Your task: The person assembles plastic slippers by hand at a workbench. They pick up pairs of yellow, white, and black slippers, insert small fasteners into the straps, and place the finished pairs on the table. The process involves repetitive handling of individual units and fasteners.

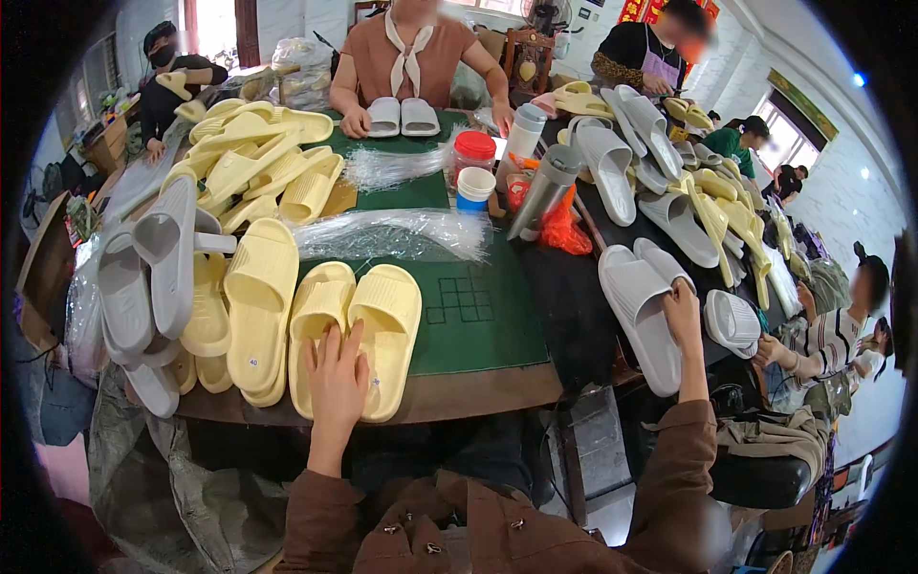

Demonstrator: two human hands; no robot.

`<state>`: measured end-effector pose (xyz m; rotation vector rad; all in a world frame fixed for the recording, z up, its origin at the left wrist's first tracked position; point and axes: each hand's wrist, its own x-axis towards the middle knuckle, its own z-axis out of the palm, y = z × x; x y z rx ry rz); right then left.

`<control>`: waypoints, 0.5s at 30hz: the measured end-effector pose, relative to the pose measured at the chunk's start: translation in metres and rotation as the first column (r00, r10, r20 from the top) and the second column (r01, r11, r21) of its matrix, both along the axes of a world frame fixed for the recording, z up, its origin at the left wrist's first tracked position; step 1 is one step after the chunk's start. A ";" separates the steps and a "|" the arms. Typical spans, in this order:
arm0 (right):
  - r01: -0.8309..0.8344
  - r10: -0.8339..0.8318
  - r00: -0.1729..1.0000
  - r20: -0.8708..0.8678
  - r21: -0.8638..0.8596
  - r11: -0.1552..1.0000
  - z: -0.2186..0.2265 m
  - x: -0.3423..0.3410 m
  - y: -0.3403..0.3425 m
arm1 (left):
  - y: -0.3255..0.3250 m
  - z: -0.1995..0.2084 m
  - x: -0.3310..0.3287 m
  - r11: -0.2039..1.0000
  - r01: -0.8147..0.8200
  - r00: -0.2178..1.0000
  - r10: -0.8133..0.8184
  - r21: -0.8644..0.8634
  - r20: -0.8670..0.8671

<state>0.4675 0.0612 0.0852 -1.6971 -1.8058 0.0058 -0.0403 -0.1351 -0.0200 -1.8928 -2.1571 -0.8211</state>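
Observation:
A pair of pale yellow slippers (384, 298) lies side by side at the table's near edge. My left hand (338, 383) rests over their inner edges, fingers stretched and apart, holding nothing. To the right, my right hand (683, 320) grips a grey slipper (631, 287) by its side, thumb and fingers closed round the edge. A second grey slipper (660, 256) shows just behind it, partly hidden, and I cannot tell whether the hand holds that one too. Left of the yellow pair stands a stack of yellow slippers (258, 287).
Heaps of yellow slippers (239, 158) and grey slippers (163, 258) crowd the left. Bundles of clear plastic strands (392, 234) lie on the green mat (497, 330). A red-lidded jar (473, 148) and steel flask (547, 187) stand beyond. Opposite sits a person (411, 67) by grey slippers; others work around.

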 end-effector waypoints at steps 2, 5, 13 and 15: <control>0.003 -0.003 1.000 0.006 -0.025 1.000 0.006 -0.003 -0.009 | 0.000 0.000 0.001 1.000 0.000 1.000 0.000 0.009 -0.015; -0.006 0.004 0.997 -0.080 -0.014 1.000 0.006 -0.011 -0.018 | 0.000 0.002 0.002 1.000 -0.003 1.000 0.004 0.018 -0.023; -0.233 0.224 0.942 -0.251 -0.005 0.973 0.036 -0.098 -0.063 | 0.000 0.007 0.004 1.000 -0.001 1.000 0.001 0.024 0.003; -0.336 0.332 0.883 -0.332 0.046 0.941 0.043 -0.139 -0.080 | -0.001 0.009 0.004 1.000 0.010 1.000 -0.010 0.006 0.016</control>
